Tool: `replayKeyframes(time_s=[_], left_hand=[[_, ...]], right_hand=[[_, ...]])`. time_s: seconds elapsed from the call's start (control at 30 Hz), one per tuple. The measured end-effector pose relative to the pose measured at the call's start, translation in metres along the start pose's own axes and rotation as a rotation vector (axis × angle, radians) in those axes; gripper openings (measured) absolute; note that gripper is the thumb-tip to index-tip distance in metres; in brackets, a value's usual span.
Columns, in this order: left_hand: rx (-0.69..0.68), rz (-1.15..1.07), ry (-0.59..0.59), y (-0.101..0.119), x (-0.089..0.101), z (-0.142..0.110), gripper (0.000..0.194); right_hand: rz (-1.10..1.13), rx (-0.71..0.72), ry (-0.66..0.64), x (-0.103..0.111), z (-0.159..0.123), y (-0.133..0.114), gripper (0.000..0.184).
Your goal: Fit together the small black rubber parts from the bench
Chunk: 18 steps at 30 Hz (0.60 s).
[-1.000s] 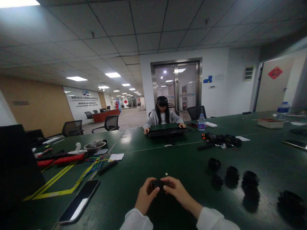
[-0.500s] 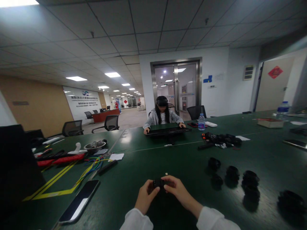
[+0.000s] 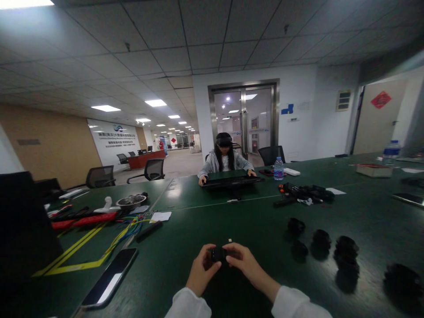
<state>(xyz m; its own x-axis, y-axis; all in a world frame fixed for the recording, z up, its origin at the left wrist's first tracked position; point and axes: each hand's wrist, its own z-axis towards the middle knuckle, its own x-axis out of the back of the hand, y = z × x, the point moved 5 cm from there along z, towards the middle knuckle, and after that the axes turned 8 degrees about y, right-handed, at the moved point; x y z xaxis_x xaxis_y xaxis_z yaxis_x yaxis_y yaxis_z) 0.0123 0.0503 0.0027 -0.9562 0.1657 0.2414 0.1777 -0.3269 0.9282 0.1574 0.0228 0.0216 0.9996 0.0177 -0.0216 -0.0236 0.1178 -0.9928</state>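
Both my hands meet low in the middle of the view over the dark green table [image 3: 258, 221]. My left hand [image 3: 202, 269] and my right hand [image 3: 244, 264] pinch a small black part [image 3: 218, 255] between their fingertips, one from each side. Just beyond the part a tiny pale piece [image 3: 229, 240] lies on the table. To the right lie several black ring-shaped parts [image 3: 346, 247], apart from my hands.
A phone [image 3: 111, 278] lies face up at the lower left, near yellow tape and coloured wires [image 3: 130, 227]. A metal bowl [image 3: 130, 202] and red tools are further left. Opposite, a person [image 3: 225, 161] sits at a keyboard, beside a water bottle [image 3: 278, 168]. Black gear [image 3: 306, 193] lies at mid right.
Hardly anything differs: my fingers have shifted slightly on the small black part, which stays between both hands at the same spot.
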Motion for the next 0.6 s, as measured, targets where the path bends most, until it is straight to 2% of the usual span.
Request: replayKeyframes(time_s=[0.1,0.23,0.47,0.6], left_hand=[[-0.002,-0.034,0.000,-0.003,-0.001,0.001,0.042],[0.051,-0.078,0.010,-0.005,-0.002,0.001,0.034],[0.018,-0.033,0.042,0.010,0.001,-0.002,0.031],[0.007,-0.037,0.042,0.008,0.001,-0.001,0.030]], right_hand=[[0.004,0.014,0.021,0.001,0.002,0.004,0.035],[0.008,0.016,0.011,0.002,0.003,0.008,0.036],[0.014,0.019,-0.034,0.001,0.001,0.007,0.032],[0.000,0.013,-0.067,0.000,0.000,0.006,0.029]])
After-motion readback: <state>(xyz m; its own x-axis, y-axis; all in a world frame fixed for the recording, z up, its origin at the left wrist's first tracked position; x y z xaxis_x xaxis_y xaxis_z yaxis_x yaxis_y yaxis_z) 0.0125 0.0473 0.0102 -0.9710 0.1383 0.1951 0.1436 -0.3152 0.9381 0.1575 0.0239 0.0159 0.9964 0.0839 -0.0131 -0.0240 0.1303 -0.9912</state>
